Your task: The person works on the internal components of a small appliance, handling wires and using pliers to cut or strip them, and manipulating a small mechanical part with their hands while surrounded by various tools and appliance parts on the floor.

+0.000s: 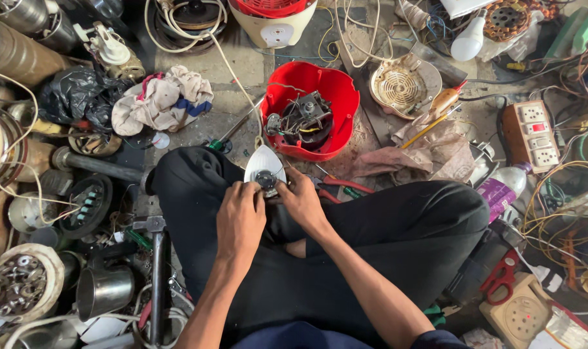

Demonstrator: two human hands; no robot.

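**Obs 1:** Forearms enter from six o'clock, over crossed legs in black trousers. Left hand lies curled over the near end of a white pointed iron soleplate, fingers closed on it. Right hand pinches at the dark round fitting on the plate, at the plate's four o'clock. Plate rests on the knees, tip toward twelve.

**Obs 2:** Step in hand?

**Obs 1:** My reading: working the fitting on the plate, loosening or seating it. Whether a tool sits in the fingers, cannot tell. The next move likely calls for a steady left grip while the right turns or lifts the small part.

**Obs 2:** Surroundings?

**Obs 1:** Red plastic housing with wiring inside, at twelve, just beyond the plate. Screwdriver at eleven.

**Obs 2:** Packages, labels?

**Obs 1:** Clear bottle with purple label at three, lying tilted. White socket board on an orange box at two. White bulb at one. Bundled cloth at ten.
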